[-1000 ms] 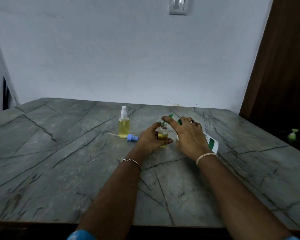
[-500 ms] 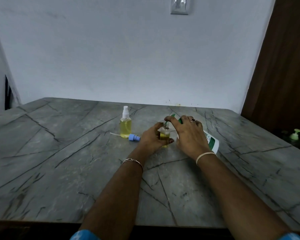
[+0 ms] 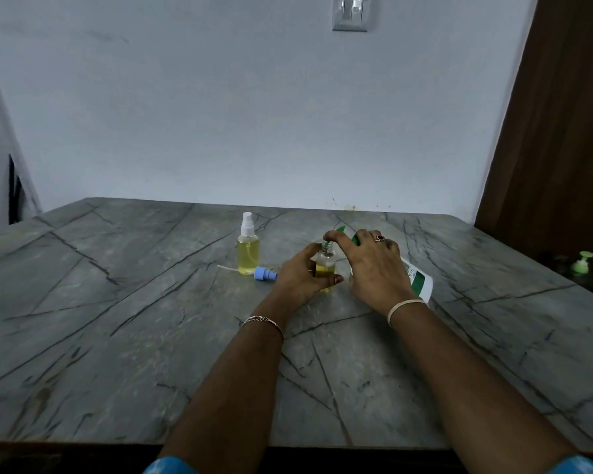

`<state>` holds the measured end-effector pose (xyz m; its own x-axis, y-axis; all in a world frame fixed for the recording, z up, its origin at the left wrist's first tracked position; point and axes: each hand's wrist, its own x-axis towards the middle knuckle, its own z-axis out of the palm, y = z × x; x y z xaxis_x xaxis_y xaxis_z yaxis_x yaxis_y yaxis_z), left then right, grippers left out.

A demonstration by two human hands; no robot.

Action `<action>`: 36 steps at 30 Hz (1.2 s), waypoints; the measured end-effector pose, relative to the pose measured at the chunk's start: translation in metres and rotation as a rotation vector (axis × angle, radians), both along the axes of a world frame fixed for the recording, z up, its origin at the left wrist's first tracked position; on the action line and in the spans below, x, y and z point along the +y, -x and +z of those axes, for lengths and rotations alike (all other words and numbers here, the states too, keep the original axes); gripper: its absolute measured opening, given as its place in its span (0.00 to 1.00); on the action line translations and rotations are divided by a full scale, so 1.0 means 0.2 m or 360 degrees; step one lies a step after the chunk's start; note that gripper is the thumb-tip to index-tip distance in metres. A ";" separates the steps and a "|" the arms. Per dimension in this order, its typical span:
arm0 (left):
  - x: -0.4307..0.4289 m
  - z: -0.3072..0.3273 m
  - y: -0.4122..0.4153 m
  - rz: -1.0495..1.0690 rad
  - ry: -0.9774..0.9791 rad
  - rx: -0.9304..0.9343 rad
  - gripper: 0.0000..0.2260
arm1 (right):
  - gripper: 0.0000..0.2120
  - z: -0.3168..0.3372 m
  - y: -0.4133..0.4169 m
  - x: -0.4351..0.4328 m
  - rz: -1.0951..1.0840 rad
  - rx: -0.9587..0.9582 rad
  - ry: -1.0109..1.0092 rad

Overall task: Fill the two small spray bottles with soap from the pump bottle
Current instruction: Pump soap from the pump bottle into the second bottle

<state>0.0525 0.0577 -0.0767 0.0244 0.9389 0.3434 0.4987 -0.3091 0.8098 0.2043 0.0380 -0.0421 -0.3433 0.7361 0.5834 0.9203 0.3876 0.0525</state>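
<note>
A small open spray bottle (image 3: 325, 265) with yellow soap stands on the grey stone table (image 3: 151, 336); my left hand (image 3: 300, 277) grips its body. My right hand (image 3: 374, 265) lies over the white-and-green pump bottle (image 3: 420, 280), which is tilted toward the small bottle, with my forefinger pressing its green pump head (image 3: 341, 231) above the small bottle's neck. To the left a second spray bottle (image 3: 248, 249), full of yellow soap and capped with a white sprayer, stands upright.
A blue sprayer cap (image 3: 265, 274) with its white dip tube lies on the table between the two small bottles. A light-green pump top (image 3: 582, 261) sits in the dark area at the far right, beside a brown door. The wall is just behind the table.
My right forefinger has curled down onto the pump head over the small bottle's neck. The left hand and both small bottles stay where they were.
</note>
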 end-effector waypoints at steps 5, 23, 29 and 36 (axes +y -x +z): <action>0.00 0.00 -0.01 0.0004 0.0006 -0.0006 0.30 | 0.34 0.00 0.00 -0.01 0.0002 0.0005 -0.0017; -0.01 0.00 -0.01 -0.0036 -0.0011 -0.0062 0.29 | 0.31 0.01 0.00 -0.01 0.0018 0.0020 -0.0054; 0.00 0.00 0.00 -0.0015 -0.0004 -0.0031 0.30 | 0.34 0.00 -0.02 0.00 0.0015 0.0006 -0.0015; -0.01 0.00 0.00 0.0000 0.0009 -0.0008 0.31 | 0.37 -0.01 -0.02 -0.01 -0.0003 -0.0020 0.0025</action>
